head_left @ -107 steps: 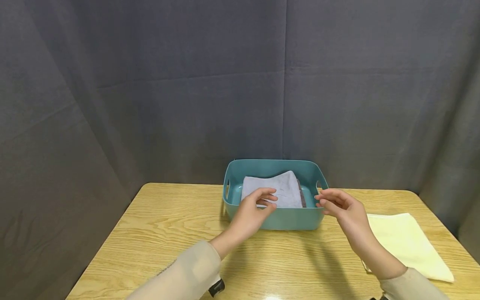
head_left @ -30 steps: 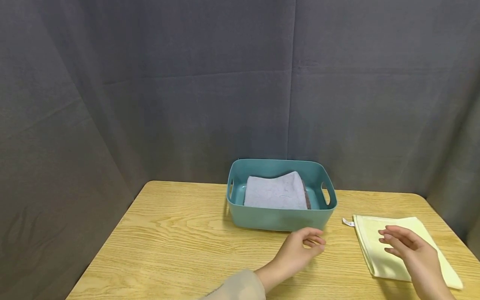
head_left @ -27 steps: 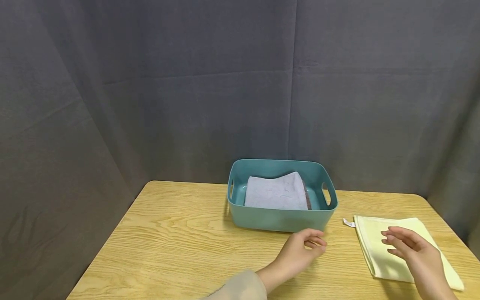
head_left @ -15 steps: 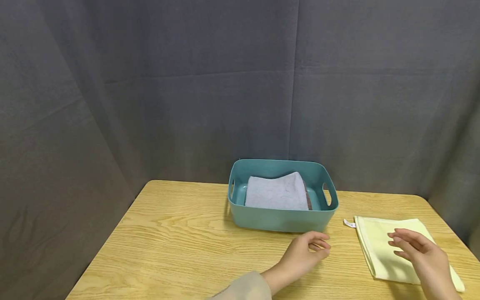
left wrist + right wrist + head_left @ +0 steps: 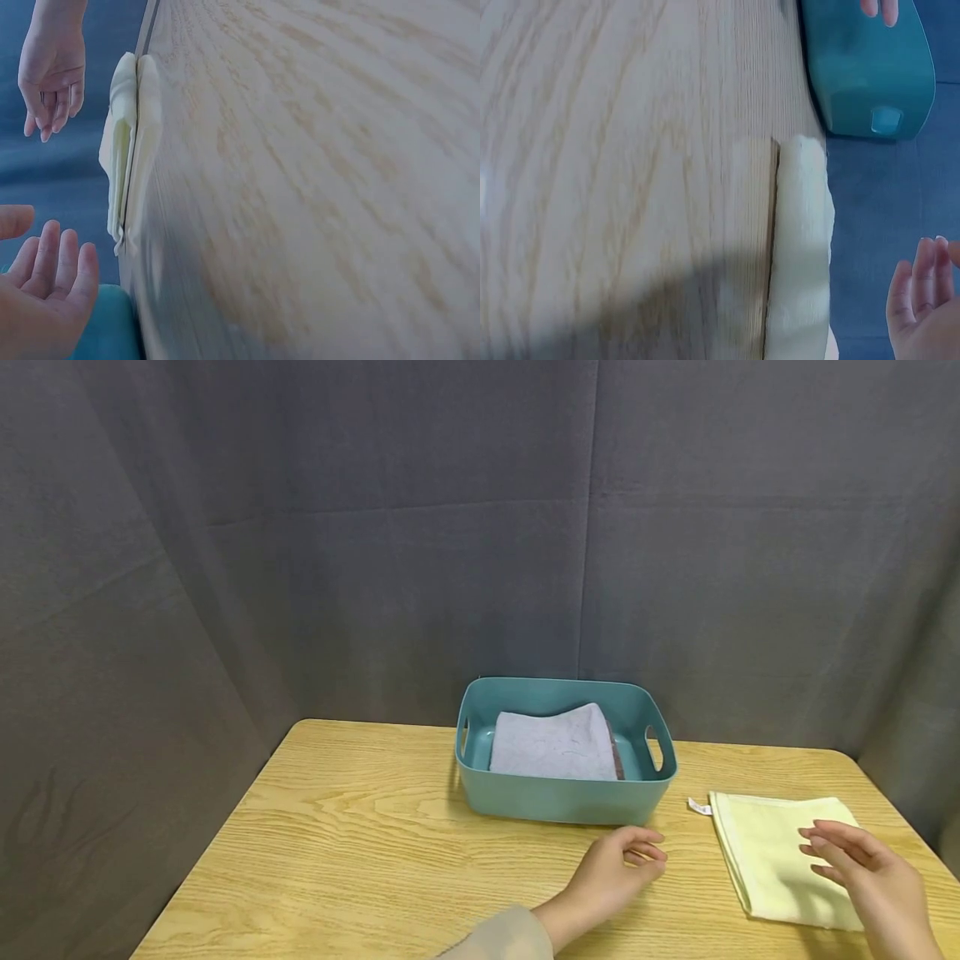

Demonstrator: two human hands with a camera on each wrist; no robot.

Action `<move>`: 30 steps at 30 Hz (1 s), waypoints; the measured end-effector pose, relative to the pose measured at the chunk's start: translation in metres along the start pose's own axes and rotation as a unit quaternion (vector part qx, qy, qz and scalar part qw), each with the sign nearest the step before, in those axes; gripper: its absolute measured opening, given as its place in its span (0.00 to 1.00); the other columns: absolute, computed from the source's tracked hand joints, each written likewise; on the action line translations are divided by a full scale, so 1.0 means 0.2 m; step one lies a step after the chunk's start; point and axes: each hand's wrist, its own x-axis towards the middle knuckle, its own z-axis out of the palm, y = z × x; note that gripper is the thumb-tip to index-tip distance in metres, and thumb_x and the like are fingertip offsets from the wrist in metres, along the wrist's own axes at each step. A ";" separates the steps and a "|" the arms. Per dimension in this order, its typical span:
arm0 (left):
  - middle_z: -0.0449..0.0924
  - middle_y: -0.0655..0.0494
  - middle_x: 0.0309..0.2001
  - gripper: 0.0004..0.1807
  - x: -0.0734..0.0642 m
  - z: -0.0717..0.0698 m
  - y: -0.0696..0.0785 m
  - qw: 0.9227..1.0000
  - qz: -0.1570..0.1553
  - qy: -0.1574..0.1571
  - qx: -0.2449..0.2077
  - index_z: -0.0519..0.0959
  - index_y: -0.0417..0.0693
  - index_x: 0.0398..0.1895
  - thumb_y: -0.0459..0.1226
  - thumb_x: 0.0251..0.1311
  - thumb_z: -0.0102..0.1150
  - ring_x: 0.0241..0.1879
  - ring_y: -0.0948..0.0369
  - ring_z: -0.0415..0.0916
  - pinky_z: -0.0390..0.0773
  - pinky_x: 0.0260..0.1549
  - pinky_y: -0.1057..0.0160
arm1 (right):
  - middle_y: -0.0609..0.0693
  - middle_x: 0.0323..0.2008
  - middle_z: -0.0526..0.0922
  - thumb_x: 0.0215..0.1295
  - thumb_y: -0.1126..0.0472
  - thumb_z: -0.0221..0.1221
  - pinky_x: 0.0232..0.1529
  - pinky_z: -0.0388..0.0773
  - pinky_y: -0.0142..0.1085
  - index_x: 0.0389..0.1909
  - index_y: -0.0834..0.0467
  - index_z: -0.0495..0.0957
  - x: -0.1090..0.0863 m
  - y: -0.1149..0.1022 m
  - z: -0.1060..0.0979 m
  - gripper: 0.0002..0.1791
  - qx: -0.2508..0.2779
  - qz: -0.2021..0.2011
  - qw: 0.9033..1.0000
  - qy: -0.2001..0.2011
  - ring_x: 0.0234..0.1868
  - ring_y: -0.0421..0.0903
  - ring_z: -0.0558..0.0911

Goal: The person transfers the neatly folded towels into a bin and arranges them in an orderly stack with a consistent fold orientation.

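Observation:
A folded pale yellow towel (image 5: 765,852) with a small white tag lies on the right of the table. My right hand (image 5: 873,877) hovers over its right part, fingers loosely bent and holding nothing. In the left wrist view a gap separates that hand (image 5: 54,75) from the towel (image 5: 121,142). My left hand (image 5: 609,872) is in the air in front of the teal basket (image 5: 562,802), between it and the towel; its relaxed fingers hold nothing. Inside the basket lies a folded light grey towel (image 5: 551,746). A brown cloth (image 5: 617,760) peeks out at its right side, mostly hidden.
The basket stands near the back of a light wooden table (image 5: 337,843) and has handle holes at both ends. Dark grey curtains (image 5: 435,527) hang behind the table and along its sides.
Both hands have moved from the basket to the right and nearer the front edge. In the last second the right hand drifts further right over the yellow towel; the left shifts slightly right.

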 end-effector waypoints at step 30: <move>0.78 0.71 0.34 0.09 0.11 0.22 -0.02 0.998 -0.039 0.045 -0.028 0.83 0.50 0.48 0.35 0.65 0.63 0.35 0.72 0.74 0.76 0.37 0.70 | 0.29 0.31 0.83 0.71 0.72 0.55 0.26 0.74 0.20 0.40 0.37 0.81 0.05 0.10 -0.27 0.22 -0.056 -0.069 0.996 0.032 0.29 0.27 0.82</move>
